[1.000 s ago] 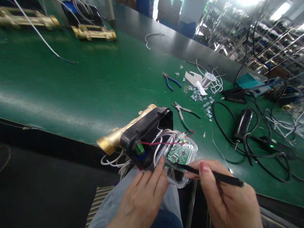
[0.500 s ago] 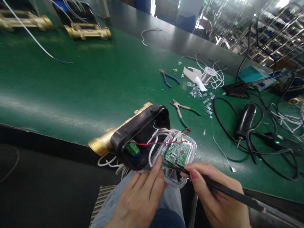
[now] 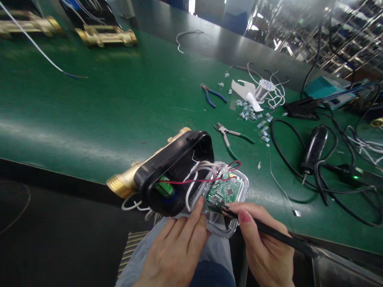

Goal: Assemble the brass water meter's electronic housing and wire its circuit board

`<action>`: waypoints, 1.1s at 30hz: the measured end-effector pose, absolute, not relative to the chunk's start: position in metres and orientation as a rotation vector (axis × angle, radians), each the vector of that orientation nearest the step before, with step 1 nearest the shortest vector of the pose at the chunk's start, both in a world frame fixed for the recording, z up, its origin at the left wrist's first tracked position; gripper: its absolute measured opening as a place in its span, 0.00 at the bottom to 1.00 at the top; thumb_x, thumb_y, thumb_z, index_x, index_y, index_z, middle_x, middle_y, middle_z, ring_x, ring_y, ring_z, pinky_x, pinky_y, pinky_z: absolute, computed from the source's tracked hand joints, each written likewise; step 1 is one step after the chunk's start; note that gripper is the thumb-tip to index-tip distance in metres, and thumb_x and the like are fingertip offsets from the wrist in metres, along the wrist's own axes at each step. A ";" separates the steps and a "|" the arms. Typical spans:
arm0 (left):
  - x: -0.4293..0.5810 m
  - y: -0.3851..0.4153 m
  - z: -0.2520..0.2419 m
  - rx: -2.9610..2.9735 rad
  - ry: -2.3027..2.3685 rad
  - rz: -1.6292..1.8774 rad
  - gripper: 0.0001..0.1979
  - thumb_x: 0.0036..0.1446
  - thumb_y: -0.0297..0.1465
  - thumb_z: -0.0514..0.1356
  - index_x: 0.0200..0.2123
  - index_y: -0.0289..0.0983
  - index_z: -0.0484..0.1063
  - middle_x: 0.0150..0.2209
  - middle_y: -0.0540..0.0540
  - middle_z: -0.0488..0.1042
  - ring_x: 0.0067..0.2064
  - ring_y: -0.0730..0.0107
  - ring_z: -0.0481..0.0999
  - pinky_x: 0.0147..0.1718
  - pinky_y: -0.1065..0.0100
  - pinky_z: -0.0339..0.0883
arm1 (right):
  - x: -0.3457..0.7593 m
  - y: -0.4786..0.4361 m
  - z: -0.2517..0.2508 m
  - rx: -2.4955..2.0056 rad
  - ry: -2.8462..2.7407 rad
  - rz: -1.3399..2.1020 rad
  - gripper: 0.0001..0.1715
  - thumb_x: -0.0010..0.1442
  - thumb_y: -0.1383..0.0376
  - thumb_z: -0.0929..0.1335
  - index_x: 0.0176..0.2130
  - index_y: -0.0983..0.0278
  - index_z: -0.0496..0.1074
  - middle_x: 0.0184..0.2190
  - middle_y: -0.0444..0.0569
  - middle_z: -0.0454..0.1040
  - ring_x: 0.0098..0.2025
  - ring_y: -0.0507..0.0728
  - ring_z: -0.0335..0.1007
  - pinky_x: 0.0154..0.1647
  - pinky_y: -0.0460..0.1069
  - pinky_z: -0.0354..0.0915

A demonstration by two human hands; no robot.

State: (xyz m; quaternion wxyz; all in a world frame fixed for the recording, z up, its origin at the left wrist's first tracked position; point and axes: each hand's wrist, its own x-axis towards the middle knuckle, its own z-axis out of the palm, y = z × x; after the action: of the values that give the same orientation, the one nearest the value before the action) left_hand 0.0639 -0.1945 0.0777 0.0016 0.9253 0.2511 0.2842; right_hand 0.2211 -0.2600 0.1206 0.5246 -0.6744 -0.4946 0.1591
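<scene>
Swung further left: brass meter body [image 3: 124, 183] and black housing [image 3: 173, 171] at near edge of surface [image 3: 89, 99], left hand [image 3: 175, 255] clamped on clear cover [image 3: 218, 225], right hand [image 3: 263, 243] pinching black pen-like tool [image 3: 279, 235] at circuit board [image 3: 224, 191]; snag risk to red wire [image 3: 191, 180] from any slip.

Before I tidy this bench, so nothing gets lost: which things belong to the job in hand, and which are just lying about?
Job in hand: left hand, right hand, slim black tool, green circuit board, clear plastic case, black housing, brass fitting.
Lying about: green-handled pliers, blue-handled pliers, metal spool, small metal clips, farther brass fitting.
</scene>
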 end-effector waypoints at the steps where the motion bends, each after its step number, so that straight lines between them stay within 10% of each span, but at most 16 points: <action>1: 0.064 -0.194 0.078 2.902 0.785 0.888 0.09 0.65 0.26 0.52 0.42 0.31 0.71 0.50 0.38 0.76 0.35 0.65 0.77 0.36 0.61 0.64 | 0.221 -0.260 0.120 -1.611 -1.189 0.383 0.11 0.61 0.72 0.65 0.39 0.60 0.75 0.35 0.44 0.79 0.36 0.53 0.77 0.38 0.44 0.73; 33: 0.064 -0.192 0.079 2.899 0.802 0.862 0.10 0.65 0.26 0.51 0.44 0.32 0.72 0.51 0.40 0.75 0.34 0.67 0.77 0.36 0.63 0.65 | 0.231 -0.254 0.134 -1.607 -1.520 0.440 0.10 0.64 0.71 0.62 0.37 0.64 0.72 0.33 0.48 0.77 0.34 0.53 0.75 0.35 0.45 0.72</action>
State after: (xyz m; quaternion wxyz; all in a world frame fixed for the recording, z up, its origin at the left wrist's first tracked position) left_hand 0.0640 -0.1925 0.0788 0.0063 0.9266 0.2562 0.2753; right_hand 0.2313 -0.2538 0.1337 0.4289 -0.6437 -0.6087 0.1764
